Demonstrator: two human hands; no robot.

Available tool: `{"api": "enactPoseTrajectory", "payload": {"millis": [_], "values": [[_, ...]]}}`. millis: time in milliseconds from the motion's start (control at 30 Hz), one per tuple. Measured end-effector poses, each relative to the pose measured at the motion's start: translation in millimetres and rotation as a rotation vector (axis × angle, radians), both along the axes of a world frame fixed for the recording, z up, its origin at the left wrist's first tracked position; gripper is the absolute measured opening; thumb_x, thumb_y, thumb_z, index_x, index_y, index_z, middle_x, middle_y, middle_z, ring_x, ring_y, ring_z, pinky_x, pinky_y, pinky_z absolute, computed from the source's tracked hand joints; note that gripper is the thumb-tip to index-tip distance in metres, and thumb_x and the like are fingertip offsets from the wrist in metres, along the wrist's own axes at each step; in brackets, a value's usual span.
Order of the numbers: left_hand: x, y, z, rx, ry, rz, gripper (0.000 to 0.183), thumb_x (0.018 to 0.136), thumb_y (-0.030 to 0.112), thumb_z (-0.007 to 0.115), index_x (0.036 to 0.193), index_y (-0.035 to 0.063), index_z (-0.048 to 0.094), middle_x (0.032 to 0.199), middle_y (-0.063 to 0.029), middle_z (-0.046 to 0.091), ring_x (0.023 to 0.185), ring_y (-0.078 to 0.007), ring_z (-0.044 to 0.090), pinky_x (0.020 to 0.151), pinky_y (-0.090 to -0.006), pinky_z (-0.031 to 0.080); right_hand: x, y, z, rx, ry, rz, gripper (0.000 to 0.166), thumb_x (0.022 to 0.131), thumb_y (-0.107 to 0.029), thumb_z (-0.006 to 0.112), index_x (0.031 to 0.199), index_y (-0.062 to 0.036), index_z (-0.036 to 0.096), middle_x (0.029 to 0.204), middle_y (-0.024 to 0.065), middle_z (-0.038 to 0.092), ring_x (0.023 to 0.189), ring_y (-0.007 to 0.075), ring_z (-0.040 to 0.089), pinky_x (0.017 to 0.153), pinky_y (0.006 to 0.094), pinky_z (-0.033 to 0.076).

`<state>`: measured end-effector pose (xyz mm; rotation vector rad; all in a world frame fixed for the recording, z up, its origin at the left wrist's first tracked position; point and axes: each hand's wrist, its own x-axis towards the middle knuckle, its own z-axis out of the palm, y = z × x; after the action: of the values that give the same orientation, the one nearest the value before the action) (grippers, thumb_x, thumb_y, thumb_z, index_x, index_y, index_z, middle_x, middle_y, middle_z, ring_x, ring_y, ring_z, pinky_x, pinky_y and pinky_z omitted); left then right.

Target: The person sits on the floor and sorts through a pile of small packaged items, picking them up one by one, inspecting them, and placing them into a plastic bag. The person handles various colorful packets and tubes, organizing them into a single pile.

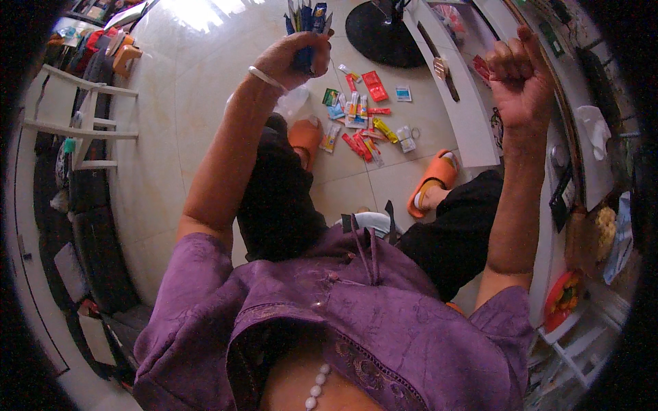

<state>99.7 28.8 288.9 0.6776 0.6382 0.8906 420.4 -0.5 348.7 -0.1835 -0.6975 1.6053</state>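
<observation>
My left hand is closed around an upright bundle of slim packets, mostly dark blue, with their ends sticking out above the fingers. My right hand is raised over a pulled-out white drawer, palm towards me and fingers curled. A red packet shows right beside those fingers; whether they grip it is unclear. On the tiled floor between my feet lies a loose pile of small sachets in red, white, yellow and blue. A larger red packet is at its far side.
A round black base stands on the floor beyond the sachets. Orange slippers are on my feet. Near the left slipper is a clear plastic bag. A white chair frame stands at left, and a cluttered counter runs along the right.
</observation>
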Motion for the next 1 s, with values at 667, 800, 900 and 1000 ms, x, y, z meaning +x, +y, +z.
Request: {"api": "enactPoseTrajectory", "payload": {"millis": [667, 800, 900, 1000], "values": [[53, 0, -34, 0.795, 1.915, 0.077, 0.02, 0.073, 0.016, 0.051, 0.089, 0.0043, 0.054, 0.08, -0.018, 0.061, 0.077, -0.0323, 0.06, 0.066, -0.0393, 0.047, -109, -56, 28, 0.61, -0.947, -0.186, 0.019, 0.084, -0.023, 0.05, 0.08, -0.0049, 0.056, 0.064, -0.0018, 0.049, 0.053, 0.0033, 0.033, 0.048, 0.0197, 0.029], [64, -6, -57, 1.299, 1.794, -0.122, 0.012, 0.074, 0.013, 0.048, 0.082, 0.004, 0.049, 0.071, -0.0173, 0.059, 0.07, -0.0322, 0.06, 0.057, -0.0424, 0.046, -103, -38, 38, 0.342, -0.991, -0.134, 0.031, 0.084, -0.03, 0.041, 0.091, -0.0042, 0.056, 0.074, 0.0053, 0.057, 0.06, 0.0127, 0.052, 0.055, 0.0243, 0.043], [76, -17, -64, 1.412, 1.679, -0.288, 0.016, 0.073, 0.016, 0.05, 0.081, 0.0046, 0.042, 0.063, -0.0147, 0.055, 0.062, -0.0327, 0.058, 0.053, -0.0426, 0.044, -89, -11, 26, 0.179, -0.523, 0.004, 0.019, 0.081, -0.022, 0.05, 0.082, -0.0036, 0.056, 0.058, -0.0005, 0.048, 0.047, 0.0081, 0.041, 0.043, 0.0208, 0.032], [76, -49, -49, 1.556, 1.42, -0.35, 0.017, 0.069, 0.012, 0.056, 0.079, 0.0032, 0.045, 0.063, -0.0142, 0.055, 0.062, -0.031, 0.059, 0.052, -0.0408, 0.045, -86, 7, 34, 0.181, -0.444, -0.081, 0.013, 0.078, -0.019, 0.056, 0.077, -0.0055, 0.055, 0.05, -0.0027, 0.04, 0.042, 0.0075, 0.034, 0.04, 0.0215, 0.027]]}}
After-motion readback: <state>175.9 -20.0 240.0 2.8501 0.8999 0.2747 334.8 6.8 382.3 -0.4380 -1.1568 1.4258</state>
